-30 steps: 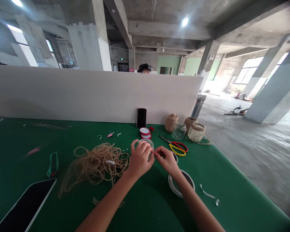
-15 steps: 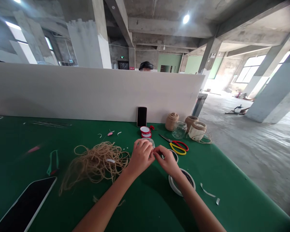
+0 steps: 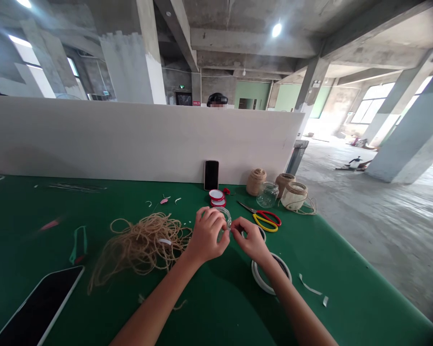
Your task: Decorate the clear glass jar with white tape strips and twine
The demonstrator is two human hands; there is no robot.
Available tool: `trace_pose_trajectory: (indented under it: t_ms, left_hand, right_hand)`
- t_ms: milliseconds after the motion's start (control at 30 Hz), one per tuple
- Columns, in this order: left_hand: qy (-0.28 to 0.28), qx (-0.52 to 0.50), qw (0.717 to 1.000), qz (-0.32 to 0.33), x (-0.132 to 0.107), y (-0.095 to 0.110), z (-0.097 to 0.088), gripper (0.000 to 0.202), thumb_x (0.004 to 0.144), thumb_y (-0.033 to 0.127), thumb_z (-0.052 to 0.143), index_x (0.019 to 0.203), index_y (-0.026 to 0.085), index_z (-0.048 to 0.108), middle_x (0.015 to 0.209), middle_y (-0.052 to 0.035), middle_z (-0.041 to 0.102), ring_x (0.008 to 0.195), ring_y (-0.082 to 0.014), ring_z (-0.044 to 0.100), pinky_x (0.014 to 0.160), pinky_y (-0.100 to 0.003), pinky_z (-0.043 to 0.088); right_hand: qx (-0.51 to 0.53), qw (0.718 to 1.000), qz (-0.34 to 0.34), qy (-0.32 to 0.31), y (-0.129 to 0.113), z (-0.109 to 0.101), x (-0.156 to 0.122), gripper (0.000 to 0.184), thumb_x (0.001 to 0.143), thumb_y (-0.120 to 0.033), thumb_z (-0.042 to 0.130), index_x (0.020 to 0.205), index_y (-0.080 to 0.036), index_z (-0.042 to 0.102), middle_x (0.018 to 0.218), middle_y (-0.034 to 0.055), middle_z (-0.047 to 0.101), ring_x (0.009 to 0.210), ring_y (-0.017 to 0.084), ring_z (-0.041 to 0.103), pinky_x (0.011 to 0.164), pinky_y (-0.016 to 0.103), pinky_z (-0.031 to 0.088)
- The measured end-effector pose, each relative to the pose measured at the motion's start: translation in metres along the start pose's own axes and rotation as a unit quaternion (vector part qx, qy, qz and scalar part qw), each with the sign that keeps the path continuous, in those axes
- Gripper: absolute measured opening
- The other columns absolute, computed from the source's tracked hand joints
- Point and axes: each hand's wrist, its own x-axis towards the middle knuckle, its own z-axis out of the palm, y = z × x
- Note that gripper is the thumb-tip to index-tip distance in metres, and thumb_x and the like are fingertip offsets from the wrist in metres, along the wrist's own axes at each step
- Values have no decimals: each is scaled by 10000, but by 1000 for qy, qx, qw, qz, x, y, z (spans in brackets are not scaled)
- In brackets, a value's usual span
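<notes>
A clear glass jar [image 3: 226,213] stands at the middle of the table, partly covered by my left hand [image 3: 207,235]. The fingers of that hand curl over the jar's left side and grip it. At the jar's right edge, my right hand [image 3: 249,239] has its thumb and forefinger pinched together. Whatever lies between those fingertips is too small to make out. Beneath and beside my right hand and forearm lie a smaller tape roll [image 3: 262,233] and a larger white tape roll [image 3: 257,275], both partly hidden.
Left of my hands lies a tangled heap of jute twine [image 3: 149,240]. Scissors [image 3: 266,217] rest right of the jar, before a clear jar [image 3: 267,195] and twine-wrapped jars [image 3: 256,182]. Red-edged spools [image 3: 217,195] sit by an upright phone [image 3: 211,175]. A white board [image 3: 137,139] borders the back.
My left fingers have loosened and shifted slightly left, uncovering more of the jar. The two hands are a little farther apart, while my right hand keeps its pinch at the jar's edge.
</notes>
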Motion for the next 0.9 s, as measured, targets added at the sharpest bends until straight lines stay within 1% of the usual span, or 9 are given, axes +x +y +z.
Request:
trace_pose_trajectory:
  t_ms: [133, 300, 467, 567, 667, 767, 833, 900]
  left_hand:
    - [17, 42, 999, -8, -1, 3, 1, 72, 799, 179, 472, 731, 201, 483, 867, -31, 603, 978, -203, 523, 995, -435, 281]
    - [48, 87, 994, -33, -5, 8, 2, 88, 803, 153, 480, 727, 195, 488, 854, -17, 616, 964, -195, 545, 1000, -446, 264]
    - [62, 119, 990, -50, -8, 12, 1, 84, 814, 155, 476, 741, 191, 495, 832, -27, 615, 936, -201, 555, 980, -447, 288]
    - [59, 133, 988, -60, -9, 13, -2, 93, 818, 139, 468, 743, 186, 495, 837, -37, 606, 924, -207, 554, 917, -423, 341]
    - [53, 154, 982, -92, -12, 14, -4, 93, 825, 144, 466, 744, 180, 493, 898, -65, 574, 900, -222, 541, 792, -375, 397]
    - [50, 123, 985, -108, -15, 12, -4, 92, 833, 146, 450, 751, 175, 479, 878, -72, 511, 817, -193, 527, 665, -294, 424]
    - [47, 77, 990, -108, -18, 10, -3, 96, 839, 141, 431, 755, 178, 458, 851, -60, 472, 785, -173, 516, 630, -260, 431]
    - [43, 38, 992, -115, -19, 8, -2, 102, 843, 139, 415, 755, 185, 437, 853, -53, 453, 783, -166, 512, 633, -254, 437]
  right_hand:
    - [-4, 1000, -1, -2, 0, -1, 0, 83, 771, -188, 467, 727, -191, 537, 661, -9, 521, 599, 122, 479, 569, 225, 388]
    - [-13, 1000, 1, 7, 0, -1, 0, 78, 759, -183, 463, 718, -193, 529, 658, -11, 521, 596, 122, 483, 567, 225, 385]
    - [-25, 999, 9, 27, 1, -4, 1, 69, 730, -165, 461, 693, -195, 512, 642, -14, 510, 589, 122, 474, 561, 228, 373]
    - [-28, 999, 19, 36, 3, -6, 2, 65, 722, -161, 464, 681, -195, 502, 635, -15, 509, 587, 124, 473, 558, 230, 366]
    - [-22, 998, 35, 48, 6, -6, 2, 65, 721, -161, 468, 671, -196, 491, 630, -16, 503, 580, 125, 469, 547, 231, 358]
    - [-3, 997, 54, 50, 8, -4, 1, 75, 732, -162, 456, 670, -203, 467, 615, -24, 507, 539, 119, 461, 514, 228, 349]
    - [21, 997, 64, 42, 9, -3, 0, 81, 751, -167, 430, 683, -209, 443, 652, -18, 551, 540, 120, 486, 508, 227, 361]
    - [46, 996, 69, 34, 8, -2, -1, 86, 771, -169, 398, 700, -214, 418, 725, -5, 599, 586, 130, 534, 533, 232, 389]
